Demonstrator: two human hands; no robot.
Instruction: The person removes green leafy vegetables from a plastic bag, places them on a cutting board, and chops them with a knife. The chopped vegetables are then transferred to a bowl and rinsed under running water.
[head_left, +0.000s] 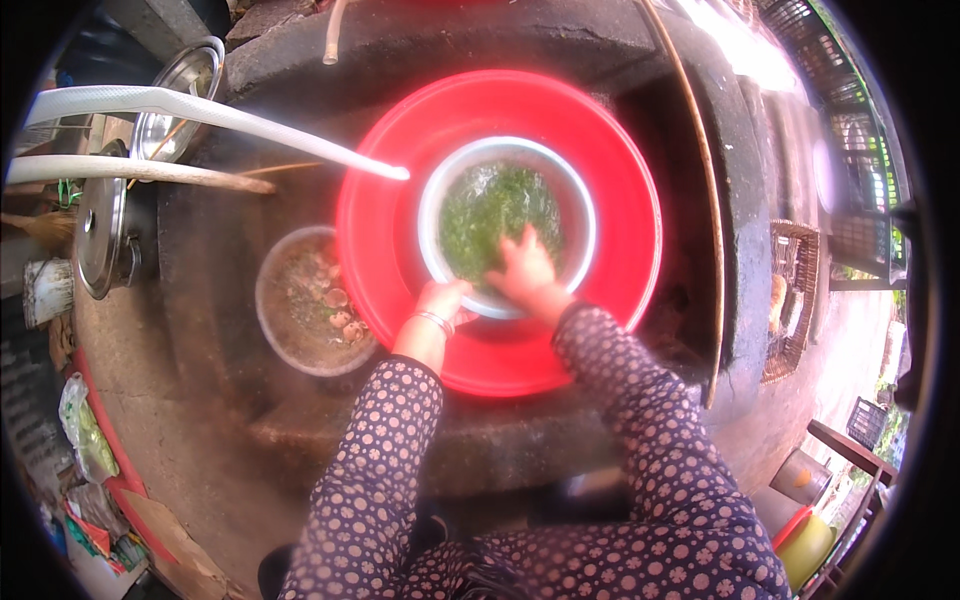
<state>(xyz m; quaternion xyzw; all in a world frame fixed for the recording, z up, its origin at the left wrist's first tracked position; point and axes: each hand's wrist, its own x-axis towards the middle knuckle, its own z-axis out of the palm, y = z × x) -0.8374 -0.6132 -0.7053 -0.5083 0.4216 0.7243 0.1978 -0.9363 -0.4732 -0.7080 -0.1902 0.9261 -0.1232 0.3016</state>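
Observation:
A round metal basin (583, 225) sits inside a large red plastic tub (390, 247). Chopped-looking green leaves (499, 210) fill much of the basin, wet and shiny as if in water. My left hand (444, 301), with a bracelet at the wrist, grips the basin's near rim, thumb on top. Over the near right side of the greens is my right hand (527, 264), its fingers apart and pointing into the basin. Blur hides how far its fingertips reach into the leaves.
A white hose (300, 136) ends over the tub's left side. Left of the tub stands a bowl (274, 337) of eggshells and scraps. A long stick (705, 165) leans along the right ledge, near a wicker basket (806, 300). A lidded metal pot (101, 225) stands at left.

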